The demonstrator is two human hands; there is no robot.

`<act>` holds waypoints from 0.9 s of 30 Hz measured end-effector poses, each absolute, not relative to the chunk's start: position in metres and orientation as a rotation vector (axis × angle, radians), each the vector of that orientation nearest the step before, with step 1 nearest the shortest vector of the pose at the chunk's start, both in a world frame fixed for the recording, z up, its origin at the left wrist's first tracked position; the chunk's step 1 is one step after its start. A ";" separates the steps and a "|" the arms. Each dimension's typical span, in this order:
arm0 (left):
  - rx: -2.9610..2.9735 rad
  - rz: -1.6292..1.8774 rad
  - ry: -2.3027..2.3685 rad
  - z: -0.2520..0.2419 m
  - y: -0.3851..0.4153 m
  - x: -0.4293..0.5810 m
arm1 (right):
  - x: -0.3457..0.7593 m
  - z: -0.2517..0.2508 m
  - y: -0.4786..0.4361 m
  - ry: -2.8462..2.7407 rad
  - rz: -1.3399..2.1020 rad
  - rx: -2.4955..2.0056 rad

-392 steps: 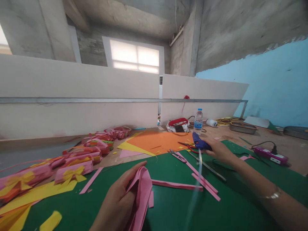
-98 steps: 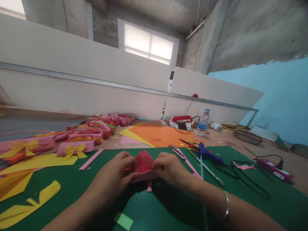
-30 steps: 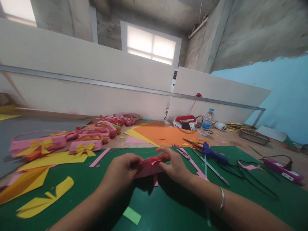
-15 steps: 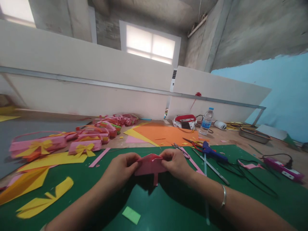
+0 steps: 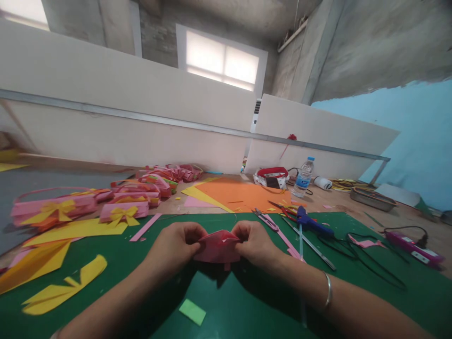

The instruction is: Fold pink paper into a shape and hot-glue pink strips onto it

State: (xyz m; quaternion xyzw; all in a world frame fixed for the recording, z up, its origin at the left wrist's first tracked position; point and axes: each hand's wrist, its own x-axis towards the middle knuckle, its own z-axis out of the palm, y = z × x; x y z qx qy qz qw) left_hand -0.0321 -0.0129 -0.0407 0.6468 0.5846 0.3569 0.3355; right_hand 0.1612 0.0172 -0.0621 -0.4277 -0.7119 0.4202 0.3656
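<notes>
Between my hands is a folded pink paper piece [image 5: 216, 252], held just above the green mat [image 5: 165, 301]. My left hand [image 5: 181, 242] pinches its left end, and my right hand [image 5: 252, 240] pinches the right end. Its top edge bulges apart into a small gap, and a short pink tab hangs from its lower edge. Closer to me on the mat lies a light green paper rectangle [image 5: 192, 311]. A cut yellow paper shape [image 5: 67, 287] lies to the left, and a thin pink strip [image 5: 145, 227] beyond my left hand.
Finished-looking pink paper bags with yellow bows [image 5: 123, 213] are piled at back left. Orange sheets [image 5: 243, 190] lie behind the mat. To the right are scissors [image 5: 266, 219], a blue glue gun [image 5: 314, 223] with its cord, a water bottle [image 5: 303, 178] and a purple power strip [image 5: 413, 247].
The pink paper piece has tilted, so its hanging tab looks shorter and the top gap shows wider. Both hands keep their pinch on its ends.
</notes>
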 end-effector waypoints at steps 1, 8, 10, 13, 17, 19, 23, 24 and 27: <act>1.693 0.924 1.511 -0.041 -0.013 -0.032 | 0.161 -0.063 0.018 -1.819 1.097 -1.099; 1.705 0.813 1.383 -0.050 -0.012 -0.034 | 0.159 -0.065 0.018 -1.745 1.203 -1.034; 1.645 0.868 1.361 -0.051 -0.012 -0.033 | 0.157 -0.063 0.017 -1.704 1.362 -0.949; 1.531 1.018 1.313 -0.050 -0.013 -0.031 | 0.157 -0.061 0.016 -1.662 1.411 -0.865; 1.461 1.106 1.281 -0.048 -0.015 -0.029 | 0.162 -0.059 0.020 -1.719 1.155 -0.870; 1.445 1.099 1.281 -0.045 -0.015 -0.029 | 0.166 -0.059 0.022 -1.741 1.131 -0.852; 1.428 1.061 1.275 -0.039 -0.013 -0.031 | 0.171 -0.059 0.023 -1.829 0.977 -0.771; 1.424 1.055 1.265 -0.038 -0.013 -0.031 | 0.172 -0.058 0.023 -1.881 0.902 -0.748; 1.407 1.082 1.263 -0.035 -0.014 -0.033 | 0.175 -0.052 0.022 -2.088 0.557 -0.663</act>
